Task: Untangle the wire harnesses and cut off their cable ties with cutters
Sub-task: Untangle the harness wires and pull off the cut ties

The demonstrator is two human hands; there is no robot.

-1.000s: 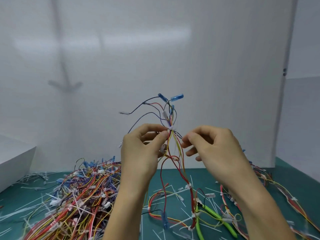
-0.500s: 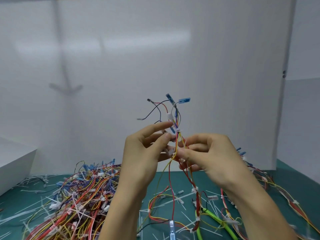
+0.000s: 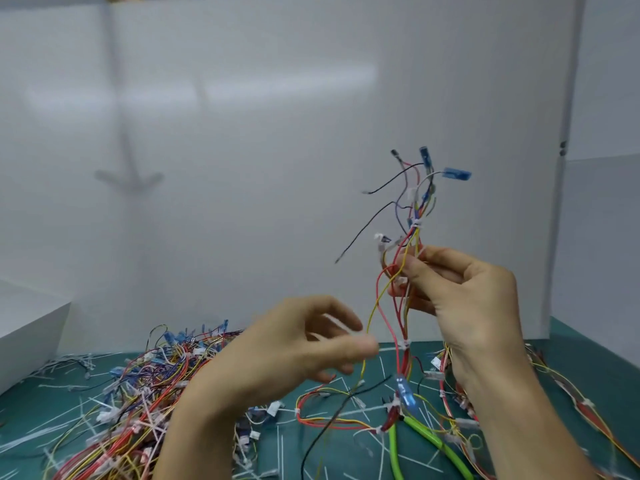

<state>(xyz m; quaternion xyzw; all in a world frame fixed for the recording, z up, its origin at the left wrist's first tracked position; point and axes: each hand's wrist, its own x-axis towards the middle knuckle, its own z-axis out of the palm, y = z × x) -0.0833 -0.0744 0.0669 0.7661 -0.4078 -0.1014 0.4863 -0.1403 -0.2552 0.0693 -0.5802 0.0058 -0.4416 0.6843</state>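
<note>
- While your right hand (image 3: 464, 306) grips the multicoloured wire harness (image 3: 414, 230) above the green desk (image 3: 595, 355),
- your blurred left hand (image 3: 298, 351) pinches a white cable tie (image 3: 343, 325).

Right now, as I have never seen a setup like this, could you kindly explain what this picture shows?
One camera, worn on a person's head, looks down at two bare hands; there is no machine. The right hand pinches a thin multicoloured wire harness and holds it upright. The left hand is blurred, lower down; it may pinch a white strip, but I cannot tell. On the teal mat lie a tangled pile of coloured wires, cut white cable ties, and green-handled cutters.
</note>
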